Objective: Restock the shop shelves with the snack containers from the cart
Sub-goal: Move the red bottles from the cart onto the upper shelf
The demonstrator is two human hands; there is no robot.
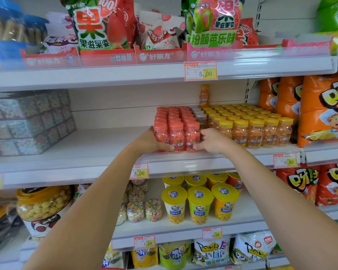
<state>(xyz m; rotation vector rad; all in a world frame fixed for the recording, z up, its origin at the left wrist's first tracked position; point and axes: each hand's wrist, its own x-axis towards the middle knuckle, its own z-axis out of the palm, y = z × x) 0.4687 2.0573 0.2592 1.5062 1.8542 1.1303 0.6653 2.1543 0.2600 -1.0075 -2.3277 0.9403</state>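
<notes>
- Middle shelf (98,145): a wide bare stretch runs out to 9 o'clock of the jars, so I'd say there's plenty of room left to fill.
- Yellow-capped jars (252,127): full rows at 3 o'clock of the red block, and that section looks done.
- Red-capped jars (176,123): dead centre, down on the shelf at its front edge, rows running back toward 12 o'clock. Landed, probably just being squared up.
- Left hand (150,140) at the block's 9 o'clock, right hand (213,141) at its 3 o'clock: both are clamped on the front row, thumbs across the labels.
- The cart is out of view, so I cannot tell how much stock remains.
</notes>
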